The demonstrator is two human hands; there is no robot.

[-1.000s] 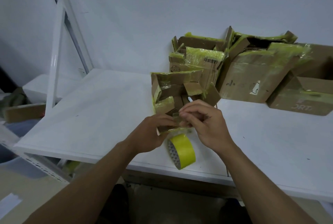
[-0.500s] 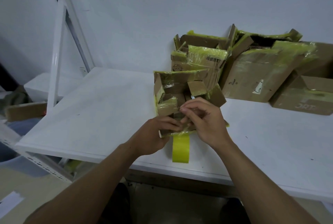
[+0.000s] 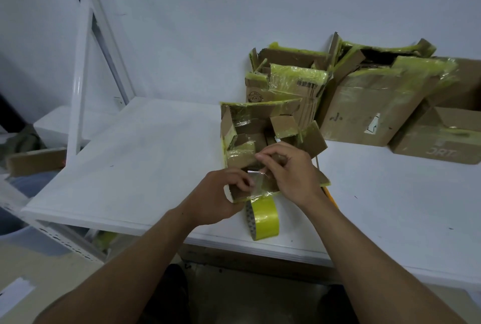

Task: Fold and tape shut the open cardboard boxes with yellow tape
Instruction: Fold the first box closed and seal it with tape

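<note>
Pinching tape strip (image 3: 256, 184) at box (image 3: 260, 118) rim: left hand (image 3: 216, 198), right hand (image 3: 291, 175) (table (image 3: 143, 162) stretches left).

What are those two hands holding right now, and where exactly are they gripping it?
A shiny strip of tape, over the open box's near flap. The left hand pinches its left side, the right hand its right.

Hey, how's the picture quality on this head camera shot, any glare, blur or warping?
Head view: light is soft and even, no hard shadows; glare glints off the tape strip pinched between the left hand and right hand, and off the taped boxes behind; wide-angle lens stretches the forearms and tilts the white post at left; hands look fairly sharp.
</note>
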